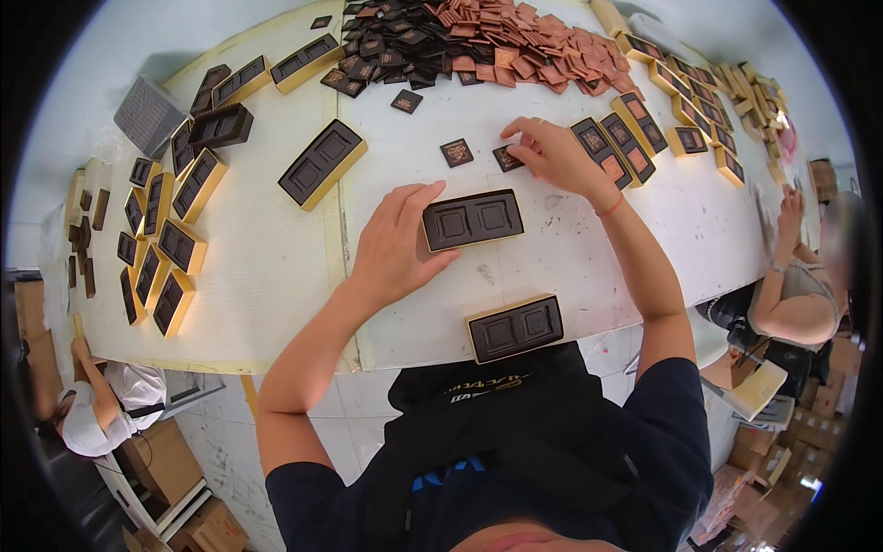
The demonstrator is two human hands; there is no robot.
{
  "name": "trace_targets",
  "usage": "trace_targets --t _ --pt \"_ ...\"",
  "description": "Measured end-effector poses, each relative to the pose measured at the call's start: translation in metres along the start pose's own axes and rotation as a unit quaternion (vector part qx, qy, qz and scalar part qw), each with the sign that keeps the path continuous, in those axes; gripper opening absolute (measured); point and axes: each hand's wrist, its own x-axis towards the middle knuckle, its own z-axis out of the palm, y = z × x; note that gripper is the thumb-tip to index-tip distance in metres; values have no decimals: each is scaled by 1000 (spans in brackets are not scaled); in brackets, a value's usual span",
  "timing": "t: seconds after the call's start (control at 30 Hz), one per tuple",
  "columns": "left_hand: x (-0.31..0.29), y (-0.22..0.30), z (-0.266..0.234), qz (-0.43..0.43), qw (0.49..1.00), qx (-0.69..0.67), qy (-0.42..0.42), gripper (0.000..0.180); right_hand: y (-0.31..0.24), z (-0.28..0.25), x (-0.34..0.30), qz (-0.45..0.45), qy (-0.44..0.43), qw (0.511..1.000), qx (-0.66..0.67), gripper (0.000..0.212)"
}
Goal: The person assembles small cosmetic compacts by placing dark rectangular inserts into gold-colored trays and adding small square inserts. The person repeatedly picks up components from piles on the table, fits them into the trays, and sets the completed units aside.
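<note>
My left hand (391, 241) grips the left end of a gold box with a dark two-hollow tray (472, 219), thumb along its near side and fingers by its far corner. Both visible hollows are bare. Beyond the box, my right hand (555, 158) has its thumb and fingers closed on the edge of a small flat black square packet (505, 159) lying on the table. To its left lies another black square packet (455, 153). A second gold box with a bare dark tray (515, 328) sits at the table's near edge, in front of my body.
A heap of black squares (395, 46) and copper squares (533, 41) covers the far table. Filled boxes (618, 138) stand right of my right hand. Bare-tray boxes (189, 189) cluster at left. People work at the left (106, 405) and right (800, 285).
</note>
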Motion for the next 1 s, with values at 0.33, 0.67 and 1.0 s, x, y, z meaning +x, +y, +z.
trace_targets --t 0.33,0.67,1.0 --pt "1 -2 4 -21 999 -8 -32 94 6 -1 -13 -68 20 997 6 30" --pt "-2 -6 5 -8 1000 -1 -19 92 -61 44 -38 -305 36 951 -23 38" --pt "-4 -5 8 24 999 20 30 83 -65 51 -74 -345 56 888 -298 53"
